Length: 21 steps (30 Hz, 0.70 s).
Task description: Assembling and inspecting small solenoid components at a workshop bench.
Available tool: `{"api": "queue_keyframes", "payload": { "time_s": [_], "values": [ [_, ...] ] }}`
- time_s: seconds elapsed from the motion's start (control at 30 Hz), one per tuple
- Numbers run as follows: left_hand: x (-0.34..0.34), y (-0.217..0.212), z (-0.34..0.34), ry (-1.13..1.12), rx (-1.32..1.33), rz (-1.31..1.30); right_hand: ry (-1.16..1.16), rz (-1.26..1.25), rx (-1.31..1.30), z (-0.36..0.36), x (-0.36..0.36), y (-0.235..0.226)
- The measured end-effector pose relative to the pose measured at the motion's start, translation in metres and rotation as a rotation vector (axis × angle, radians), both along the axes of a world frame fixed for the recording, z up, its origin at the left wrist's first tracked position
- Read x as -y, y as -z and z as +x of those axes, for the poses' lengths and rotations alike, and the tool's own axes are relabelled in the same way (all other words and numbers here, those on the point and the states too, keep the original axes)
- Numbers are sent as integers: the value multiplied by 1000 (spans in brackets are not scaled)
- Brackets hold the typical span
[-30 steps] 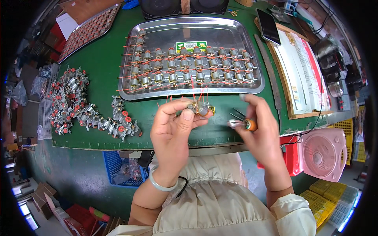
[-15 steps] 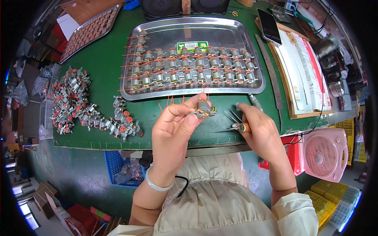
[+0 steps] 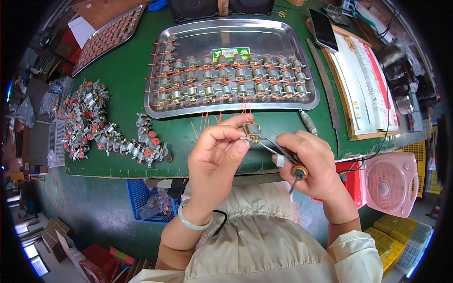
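My left hand point(image 3: 214, 158) pinches a small metal coil-like component point(image 3: 252, 129) with an orange top and brass tabs, above the near edge of the table. My right hand point(image 3: 314, 162) holds a pair of tweezers point(image 3: 272, 146), whose tips reach the lower side of that component. Tucked in the same hand is an orange-handled tool point(image 3: 299, 170) with a thin metal shaft pointing down. Behind my hands lies a metal tray point(image 3: 198, 112) with rows of like components point(image 3: 207, 91) and thin red wires. Several red wires point(image 3: 206, 121) stick out just past my left fingers.
A heap of loose components point(image 3: 85, 118) lies on the green table point(image 3: 122, 85) at left. Another filled tray point(image 3: 111, 35) is at the far left. To the right are a long flat metal bar point(image 3: 325, 82), a phone point(image 3: 322, 29), a board with papers point(image 3: 361, 89) and a pink fan point(image 3: 389, 184).
My right hand has moved left and turned, bringing the tweezers' tips from apart to the component. My left hand has shifted slightly right with the component.
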<state>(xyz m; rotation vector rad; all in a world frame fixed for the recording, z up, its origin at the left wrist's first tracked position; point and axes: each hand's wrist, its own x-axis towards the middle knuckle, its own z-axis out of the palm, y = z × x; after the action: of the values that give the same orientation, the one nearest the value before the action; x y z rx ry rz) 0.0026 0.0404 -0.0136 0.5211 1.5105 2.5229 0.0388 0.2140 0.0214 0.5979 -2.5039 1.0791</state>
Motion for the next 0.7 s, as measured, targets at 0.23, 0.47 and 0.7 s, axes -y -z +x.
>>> {"api": "queue_keyframes", "payload": {
  "time_s": [0.23, 0.47, 0.7],
  "values": [
    [-2, 5, -2, -37, -82, -3, -58, 0, 39, 1, 6, -5],
    [1, 12, -11, -382, -575, -302, -75, -530, 653, 4, 5, -9],
    [7, 4, -16, -82, -289, -109, -57, -35, 84, 3, 11, -5]
  ]
}}
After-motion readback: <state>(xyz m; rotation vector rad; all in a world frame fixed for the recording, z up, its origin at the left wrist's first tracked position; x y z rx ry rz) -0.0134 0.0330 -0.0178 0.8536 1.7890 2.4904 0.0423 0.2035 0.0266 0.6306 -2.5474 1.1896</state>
